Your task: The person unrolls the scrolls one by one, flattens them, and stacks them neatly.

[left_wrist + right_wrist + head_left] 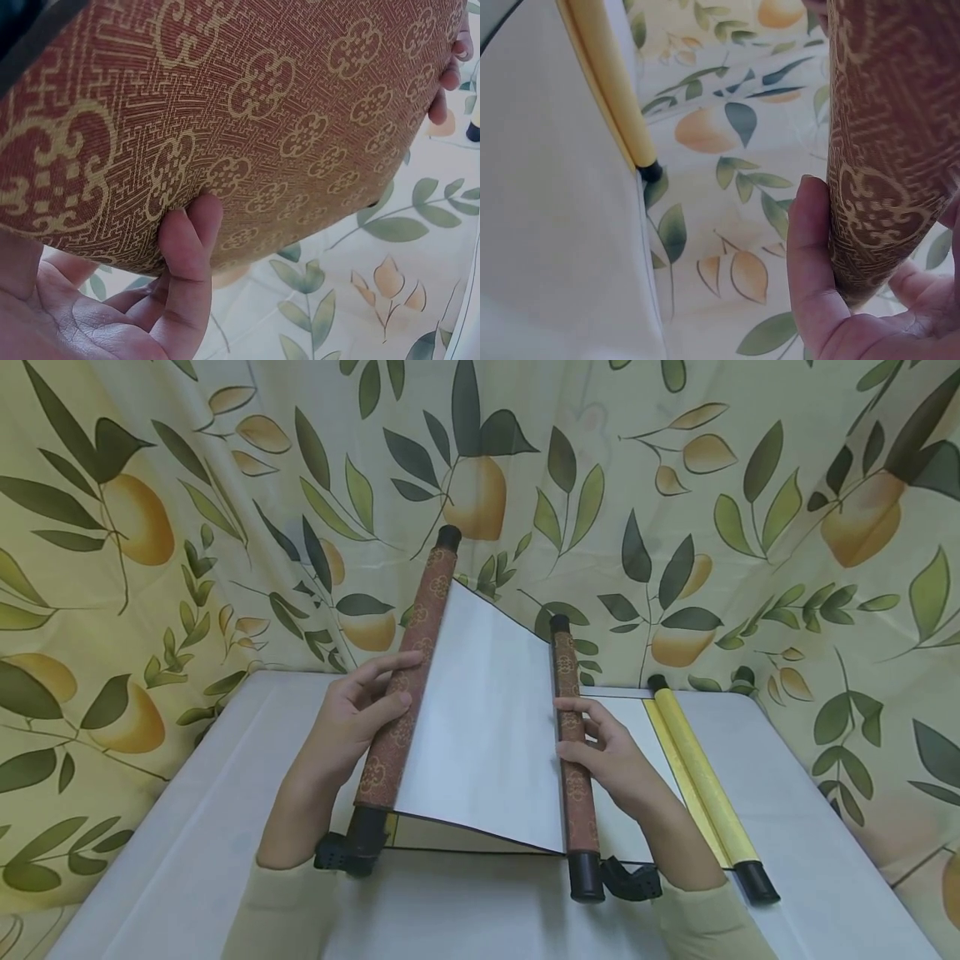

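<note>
Two scrolls are on the white table (187, 827): a brown scroll (480, 727) lifted above it, its white sheet stretched between two rolls, and a yellow scroll (705, 781) lying flat to the right. The left hand (352, 718) curls round the brown scroll's left roll and the right hand (611, 752) round its right roll, hands well apart. Each wrist view shows only patterned brown cloth and fingertips, the rest cut off

Left hand (352, 718): raised, fingers (390, 672) curled over a roll, thumb beneath.
Right hand (611, 756): lower, fingers pinching the other roll.
Forearms: angled inward.
</note>
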A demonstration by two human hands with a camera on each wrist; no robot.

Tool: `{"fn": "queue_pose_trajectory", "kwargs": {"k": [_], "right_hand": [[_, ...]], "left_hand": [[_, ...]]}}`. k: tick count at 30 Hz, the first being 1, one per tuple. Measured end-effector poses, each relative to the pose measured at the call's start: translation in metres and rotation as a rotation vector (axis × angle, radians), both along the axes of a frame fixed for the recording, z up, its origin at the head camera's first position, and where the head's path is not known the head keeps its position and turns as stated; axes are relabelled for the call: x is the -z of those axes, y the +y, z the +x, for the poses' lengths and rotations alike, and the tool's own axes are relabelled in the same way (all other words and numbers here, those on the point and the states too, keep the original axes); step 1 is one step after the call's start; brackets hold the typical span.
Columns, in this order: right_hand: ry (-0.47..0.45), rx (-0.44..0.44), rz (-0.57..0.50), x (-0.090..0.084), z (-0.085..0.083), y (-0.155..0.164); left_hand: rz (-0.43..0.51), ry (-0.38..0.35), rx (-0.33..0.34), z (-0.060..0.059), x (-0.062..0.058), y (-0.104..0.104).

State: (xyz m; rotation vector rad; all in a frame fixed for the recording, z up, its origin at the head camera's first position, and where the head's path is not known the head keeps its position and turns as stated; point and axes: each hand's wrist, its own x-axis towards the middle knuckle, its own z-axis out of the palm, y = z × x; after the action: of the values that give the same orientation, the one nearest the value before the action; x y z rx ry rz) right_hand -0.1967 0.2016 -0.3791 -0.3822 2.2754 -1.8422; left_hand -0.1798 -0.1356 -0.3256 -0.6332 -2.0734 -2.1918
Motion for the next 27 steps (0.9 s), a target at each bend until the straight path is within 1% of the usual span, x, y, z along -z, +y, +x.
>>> {"fn": "queue_pose_trajectory", "kwargs": {"k": [12, 19, 24, 27], "right_hand": [[0.002, 0.010, 0.018, 0.0008, -0.0009, 0.0008], [0.006, 0.010, 0.013, 0.0002, -0.0006, 0.0013], [0.014, 0.003, 0.017, -0.0004, -0.0006, 0.0011], [0.011, 0.004, 0.020, -0.0007, -0.0006, 0.0007]], "left_hand": [[0.004, 0.020, -0.008, -0.0003, -0.0010, -0.0049], [0.011, 0.015, -0.010, -0.0001, -0.0010, -0.0063], [0.017, 0.027, -0.012, 0.0000, -0.0025, -0.0076], [0.024, 0.020, -0.015, 0.0010, -0.0038, -0.0085]]}}
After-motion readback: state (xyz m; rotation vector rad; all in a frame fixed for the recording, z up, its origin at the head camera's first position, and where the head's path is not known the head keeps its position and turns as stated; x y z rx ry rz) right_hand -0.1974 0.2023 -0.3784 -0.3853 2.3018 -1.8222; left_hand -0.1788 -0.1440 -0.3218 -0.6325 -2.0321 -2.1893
